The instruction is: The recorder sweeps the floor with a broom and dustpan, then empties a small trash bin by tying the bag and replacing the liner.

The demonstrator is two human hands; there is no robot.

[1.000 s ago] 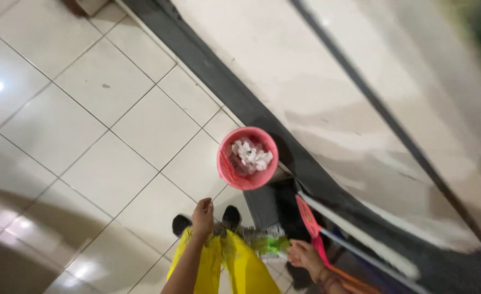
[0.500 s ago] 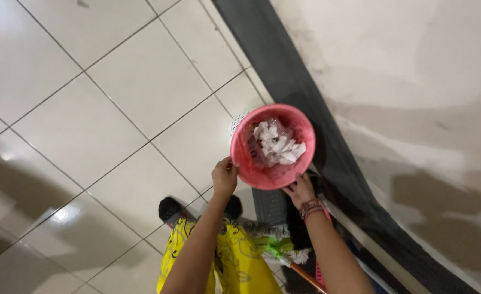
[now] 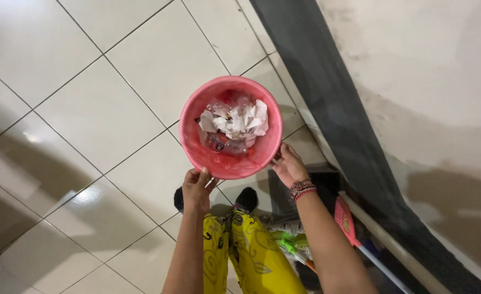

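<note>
- Bucket point(image 3: 230, 127), pink plastic, round, seen from straight above in the head view; it sits over the pale floor tiles point(image 3: 104, 114), just beside the dark strip point(image 3: 327, 103) that runs along the foot of the wall point(image 3: 431, 81).
- Inside it: crumpled white paper point(image 3: 235, 121) on top, clear plastic wrappers beneath, filling the middle.
- Left hand point(image 3: 196, 188) grips the near rim, fingers curled around the edge from below-left.
- Right hand point(image 3: 289, 164) is pressed against the bucket's right side, fingers spread along the wall of it; beaded bracelets point(image 3: 302, 189) on the wrist.
- Whether the bucket rests on the floor or hangs just above it cannot be told from this angle.
- Below the hands: yellow patterned trousers point(image 3: 251, 256), dark shoes point(image 3: 246, 197) on the tiles.
- At right, near the wall: a pink-red dustpan point(image 3: 345, 220) and a long pale handle point(image 3: 387, 245) lying along the dark strip; something green point(image 3: 287, 242) near the feet, too small to name.
- Judgement: the step in hand looks like taking hold of the bucket with both hands, grip just secured.
- Next move would call for a level lift, both hands rising together, since the paper sits loose and high and could spill if the rim tips.
</note>
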